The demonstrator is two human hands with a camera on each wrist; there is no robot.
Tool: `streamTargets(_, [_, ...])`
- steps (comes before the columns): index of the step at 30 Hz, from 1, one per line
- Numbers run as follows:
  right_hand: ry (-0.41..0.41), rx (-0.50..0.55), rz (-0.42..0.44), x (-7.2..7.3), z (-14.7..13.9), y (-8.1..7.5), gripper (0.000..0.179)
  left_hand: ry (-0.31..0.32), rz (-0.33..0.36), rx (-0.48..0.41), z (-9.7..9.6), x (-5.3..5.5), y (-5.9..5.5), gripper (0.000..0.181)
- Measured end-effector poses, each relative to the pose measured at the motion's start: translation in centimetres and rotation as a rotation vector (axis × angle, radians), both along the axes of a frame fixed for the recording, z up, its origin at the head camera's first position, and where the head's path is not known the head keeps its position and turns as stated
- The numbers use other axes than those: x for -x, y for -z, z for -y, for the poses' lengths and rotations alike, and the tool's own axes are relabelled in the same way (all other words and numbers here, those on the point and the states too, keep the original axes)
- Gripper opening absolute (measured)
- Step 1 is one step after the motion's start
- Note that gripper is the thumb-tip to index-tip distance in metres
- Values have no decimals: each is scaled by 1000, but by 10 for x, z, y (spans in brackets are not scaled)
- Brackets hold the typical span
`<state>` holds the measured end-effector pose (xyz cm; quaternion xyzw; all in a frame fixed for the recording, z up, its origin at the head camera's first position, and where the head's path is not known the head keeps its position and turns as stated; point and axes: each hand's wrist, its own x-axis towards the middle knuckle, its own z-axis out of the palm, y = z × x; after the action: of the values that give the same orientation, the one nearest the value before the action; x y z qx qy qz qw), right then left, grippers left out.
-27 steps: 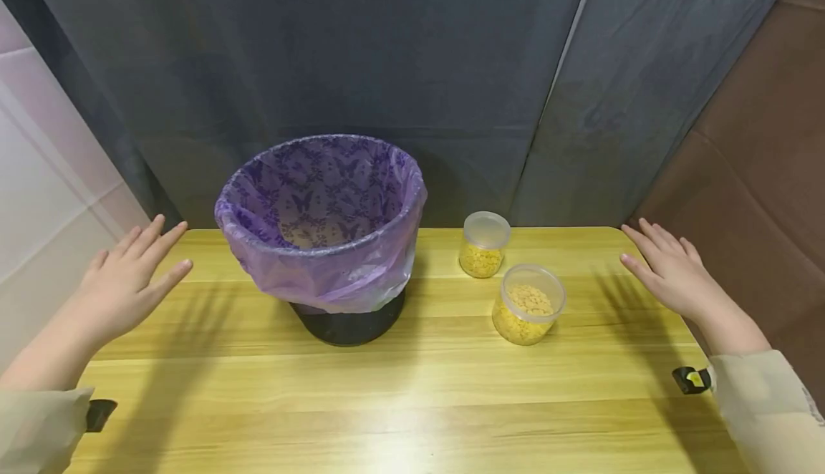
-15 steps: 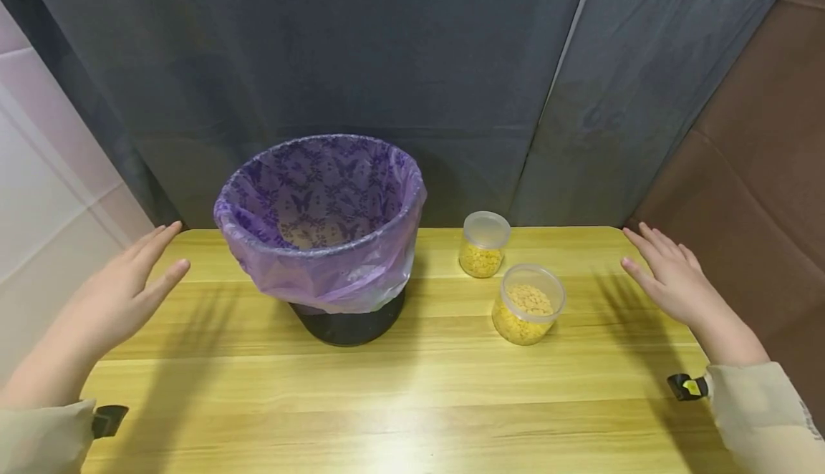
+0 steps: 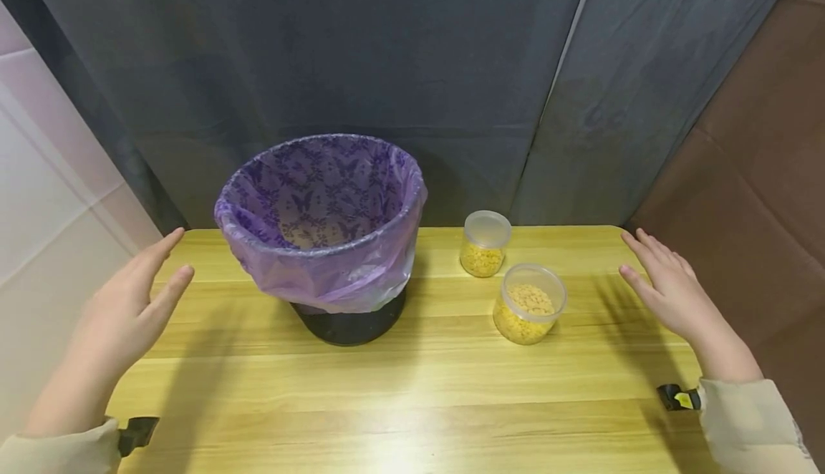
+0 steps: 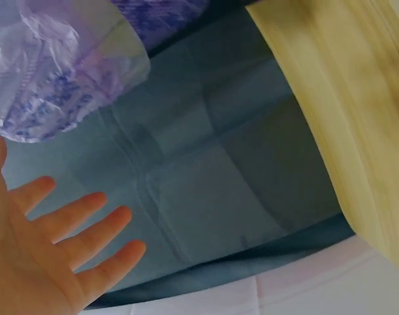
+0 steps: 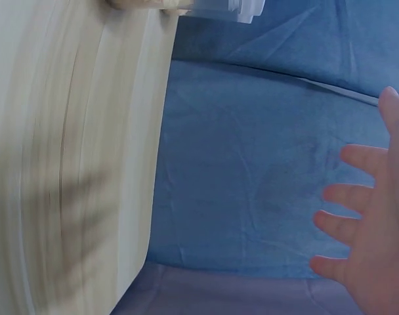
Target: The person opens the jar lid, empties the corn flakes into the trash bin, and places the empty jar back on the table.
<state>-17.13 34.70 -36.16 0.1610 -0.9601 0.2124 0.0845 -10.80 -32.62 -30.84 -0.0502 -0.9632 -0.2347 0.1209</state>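
In the head view my left hand (image 3: 122, 316) hovers over the table's left side, fingers spread and holding nothing. The nearest thing to it is a black bin (image 3: 351, 325) lined with a purple butterfly-print bag (image 3: 361, 273) folded over its rim. Over the right side, my right hand (image 3: 673, 298) hangs in the air with its fingers extended. Closest to that hand is a clear round jar (image 3: 528, 306) partly filled with small yellow pieces. A smaller jar (image 3: 485, 245) with similar yellow bits stands behind it. Both wrist views show the hands without anything in them.
A wood-grain table (image 3: 425, 395) carries the bin and jars. Dark grey cloth (image 3: 387, 44) hangs behind its far edge. White cloth (image 3: 51, 195) covers the left side and brown cloth (image 3: 760, 173) the right.
My left hand has turned and shifted slightly nearer and to the right. The right hand has drawn slightly nearer and to the left. Bin and jars stay put.
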Motion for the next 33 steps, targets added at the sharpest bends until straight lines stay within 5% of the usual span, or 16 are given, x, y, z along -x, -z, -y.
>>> streamTargets(15, [-55,54,-93,-9,10,7,56,43,-273,-90,-41,-10,-14,54])
streamTargets(25, [-40,134,-159,-11,22,12,50,198,-689,-211,-85,-7,-27,56])
streamTargets(29, [-40,158,-156,-12,28,16,51,275,-800,-265,-107,-7,-34,63])
streamTargets(33, [-33,168,-167,-15,34,19,51,337,-835,-294,-123,-7,-36,62])
